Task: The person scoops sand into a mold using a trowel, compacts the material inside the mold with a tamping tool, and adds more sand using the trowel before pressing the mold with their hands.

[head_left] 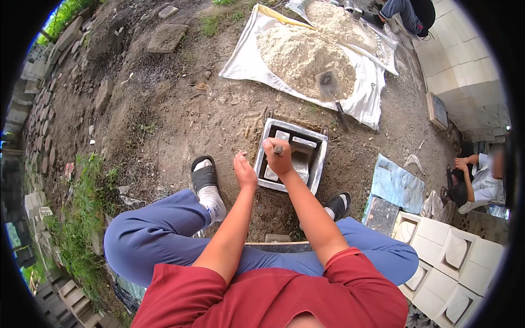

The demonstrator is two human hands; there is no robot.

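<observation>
**Trainee:** Which step is the operator performing?

**Instructor:** Judging by the posture, the operator is working inside the metal box (320, 164) with a hand-held rod (278, 148). The box is standing on the ground (229, 126) between the feet, with its top facing up.

**Trainee:** What are the hands doing?

**Instructor:** The right hand (280, 159) is gripping the rod in a closed fist above the box opening, with the rod's end showing at the fist. The left hand (244, 168) is hanging open just beside the left wall, and nothing is showing in its grasp.

**Trainee:** Is the rod touching anything below?

**Instructor:** I cannot tell; the fist and forearm are hiding its lower end. Pale blocks (303, 143) are occupying the interior, with dark gaps showing between them and the walls.

**Trainee:** What is the next move calling for?

**Instructor:** In my judgement, any further stroke is calling for a firm, upright grip and careful aiming between the blocks and walls. An unsteady box is calling for the left hand on its rim, clear of the rod's path.

**Trainee:** Where is the loose material?

**Instructor:** A pale, grainy heap (295, 49) is lying on a white sheet (246, 60) beyond the box. A shovel (330, 83) is resting against the heap's near side, and neither hand is reaching for it.
</observation>
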